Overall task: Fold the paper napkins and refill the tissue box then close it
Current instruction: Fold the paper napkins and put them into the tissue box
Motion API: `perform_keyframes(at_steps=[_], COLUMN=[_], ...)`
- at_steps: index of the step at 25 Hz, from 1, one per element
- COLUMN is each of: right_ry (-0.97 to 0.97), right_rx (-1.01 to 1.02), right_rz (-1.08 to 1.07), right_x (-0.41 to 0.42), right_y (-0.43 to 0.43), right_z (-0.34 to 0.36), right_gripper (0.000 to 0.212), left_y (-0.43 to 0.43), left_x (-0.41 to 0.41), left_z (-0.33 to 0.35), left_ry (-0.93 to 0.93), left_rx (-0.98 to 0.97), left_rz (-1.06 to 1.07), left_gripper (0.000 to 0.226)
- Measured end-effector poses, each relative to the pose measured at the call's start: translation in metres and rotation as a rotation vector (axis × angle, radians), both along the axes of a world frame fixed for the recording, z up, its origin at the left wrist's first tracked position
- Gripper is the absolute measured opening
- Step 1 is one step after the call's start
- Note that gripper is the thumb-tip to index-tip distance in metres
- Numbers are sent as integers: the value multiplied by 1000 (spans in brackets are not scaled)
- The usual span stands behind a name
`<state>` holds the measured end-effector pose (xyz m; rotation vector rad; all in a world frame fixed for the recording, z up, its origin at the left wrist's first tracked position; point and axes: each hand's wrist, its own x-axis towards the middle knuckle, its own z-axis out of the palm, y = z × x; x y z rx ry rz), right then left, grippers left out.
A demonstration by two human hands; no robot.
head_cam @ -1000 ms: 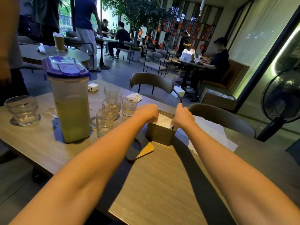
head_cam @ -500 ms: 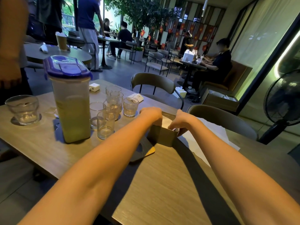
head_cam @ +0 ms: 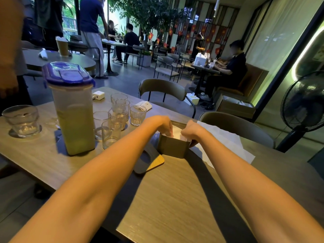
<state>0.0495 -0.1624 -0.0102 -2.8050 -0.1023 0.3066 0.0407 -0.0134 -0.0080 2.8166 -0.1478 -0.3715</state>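
At the left stands a tall pitcher (head_cam: 73, 116) with a purple cover, and just beside it a group of empty glasses (head_cam: 114, 123). The left forearm passes near them, so a wide elbow movement can knock one over. The box lid (head_cam: 152, 161) lies flat on the table (head_cam: 166, 199), just beside the open tissue box (head_cam: 172, 147), not yet put on. The left hand (head_cam: 162, 124) has its fingers bent down into the box onto the folded napkins (head_cam: 177, 133); I cannot tell if they pinch or only push. The right hand (head_cam: 190, 131) hooks curled fingers over the right wall, and the thumb seems to be outside. If the stack is pushed unevenly, the napkins can crumple or stay too high for the lid. The loose napkins (head_cam: 228, 142) at the right may slide off.
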Motion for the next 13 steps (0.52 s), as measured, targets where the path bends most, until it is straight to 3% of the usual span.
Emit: perform_keyframes(at_steps=[2, 5, 13], right_ry=[-44, -77, -68], right_rx=[-11, -44, -122], right_rz=[-22, -47, -85], right_x=[5, 13, 9], right_y=[-4, -5, 0], right_z=[-7, -12, -10], right_gripper=[10, 14, 19], left_y=[4, 6, -9], left_x=[0, -3, -8], left_z=[-5, -10, -4], left_ry=[-144, -281, -146], left_rx=[-57, -44, 121], left_rz=[17, 97, 173], left_gripper=[25, 28, 43])
